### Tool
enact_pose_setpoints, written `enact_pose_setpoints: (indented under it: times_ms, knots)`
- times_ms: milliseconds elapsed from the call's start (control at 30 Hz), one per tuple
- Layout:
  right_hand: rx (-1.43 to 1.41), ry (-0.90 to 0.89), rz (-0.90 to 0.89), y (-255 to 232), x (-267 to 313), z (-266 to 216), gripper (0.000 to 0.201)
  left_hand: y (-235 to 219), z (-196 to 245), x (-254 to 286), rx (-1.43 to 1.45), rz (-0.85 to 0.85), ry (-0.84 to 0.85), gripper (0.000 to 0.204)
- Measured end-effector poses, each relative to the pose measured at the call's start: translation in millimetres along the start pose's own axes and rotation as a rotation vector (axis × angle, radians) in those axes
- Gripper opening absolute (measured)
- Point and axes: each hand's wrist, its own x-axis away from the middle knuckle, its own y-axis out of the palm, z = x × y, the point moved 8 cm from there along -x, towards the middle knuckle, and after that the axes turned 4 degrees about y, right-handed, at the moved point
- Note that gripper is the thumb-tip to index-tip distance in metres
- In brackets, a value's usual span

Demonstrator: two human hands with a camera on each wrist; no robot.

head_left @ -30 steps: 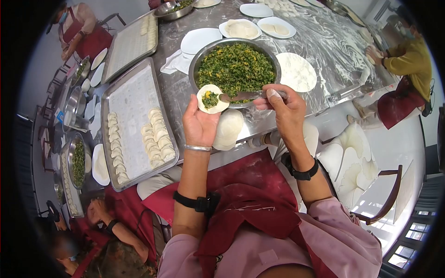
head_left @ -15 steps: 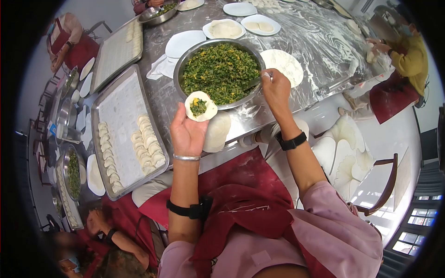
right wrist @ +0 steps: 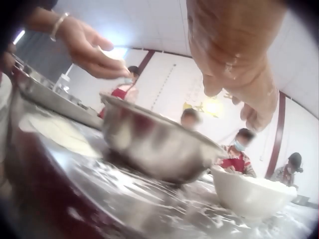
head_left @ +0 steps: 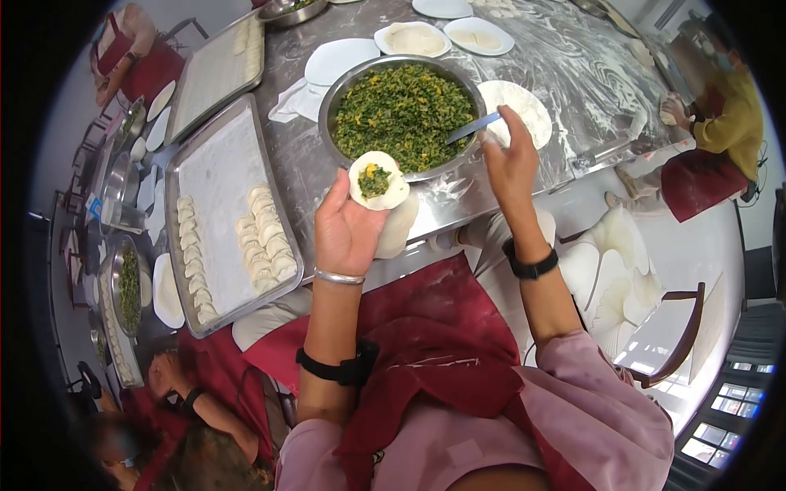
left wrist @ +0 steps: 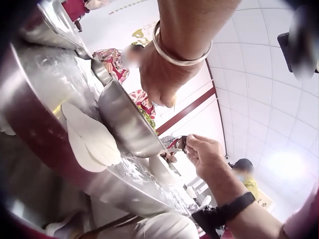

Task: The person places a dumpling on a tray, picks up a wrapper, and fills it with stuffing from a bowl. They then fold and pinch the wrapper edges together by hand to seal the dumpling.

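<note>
Right hand [head_left: 512, 164] has loosened from the utensil [head_left: 473, 128], fingers apart beside its raised end. Left hand [head_left: 350, 233] holds the filled wrapper [head_left: 378, 182] between thumb and fingers, before the steel bowl [right wrist: 149, 144]; farther right stands the white bowl [right wrist: 249, 195].

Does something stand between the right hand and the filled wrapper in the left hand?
Nothing visible blocks the way from the right hand to the filled wrapper in the left hand. In the head view, this way skirts the metal bowl's near rim, with the spatula leaning just beyond.
</note>
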Motion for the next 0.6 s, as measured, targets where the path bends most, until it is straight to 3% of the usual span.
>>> enact_pose_setpoints:
  times_ms: [100, 200, 500, 600]
  knots:
    - [-0.116, -0.266, -0.309, 0, 35, -70, 0.04, 11, -3, 7, -0.047, -0.022, -0.03, 0.049]
    - [-0.2, -0.395, -0.42, -1, 60, -108, 0.042, 24, -5, 15, -0.044, -0.062, -0.053, 0.049]
    - [-0.383, -0.515, -0.409, 4, 68, -135, 0.031, 30, -1, 35, -0.11, -0.081, -0.04, 0.048]
    - [-0.392, -0.445, -0.4, 8, 66, -137, 0.026, 33, 1, 42, -0.212, -0.115, 0.019, 0.044]
